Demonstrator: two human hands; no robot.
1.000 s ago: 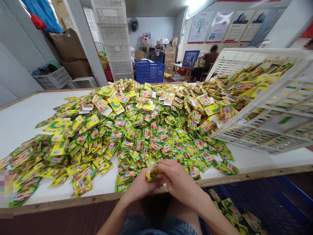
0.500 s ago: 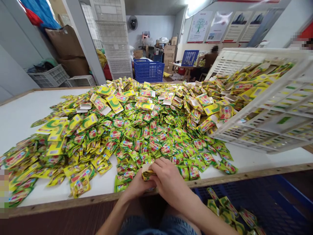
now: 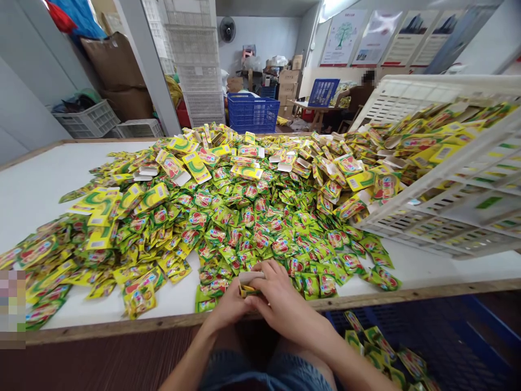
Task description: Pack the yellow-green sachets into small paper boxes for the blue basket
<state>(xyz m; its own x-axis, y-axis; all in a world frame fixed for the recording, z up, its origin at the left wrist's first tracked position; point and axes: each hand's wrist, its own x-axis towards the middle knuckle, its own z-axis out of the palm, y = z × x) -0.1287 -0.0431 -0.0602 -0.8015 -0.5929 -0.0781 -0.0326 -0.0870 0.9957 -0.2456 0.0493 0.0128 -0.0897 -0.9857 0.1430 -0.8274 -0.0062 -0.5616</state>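
Observation:
At the table's front edge, my left hand [image 3: 231, 304] is closed around a small yellow carton [image 3: 249, 291] with a pale flap at its end. My right hand [image 3: 280, 296] wraps the same carton from the other side, its fingers over the top; they hide most of it, and what is inside cannot be made out. Just beyond my hands spreads a heap of green candy packets [image 3: 260, 239]. Yellow cartons [image 3: 197, 167], some with white flaps raised, lie along the back of the heap. Yellow packets [image 3: 140, 296] lie to the left.
On the right a white plastic crate [image 3: 448, 217] is tipped toward the heap, full of yellow cartons. Below the table edge, a blue crate [image 3: 459, 336] contains several packed cartons [image 3: 378, 342]. Another blue basket [image 3: 253, 113] stands behind the table. A person [image 3: 362, 100] sits at a far table.
Both hands stay on the carton, and its pale flap now lies flatter beneath my right fingers. The whole view has shifted slightly, so the scene sits a little farther right.

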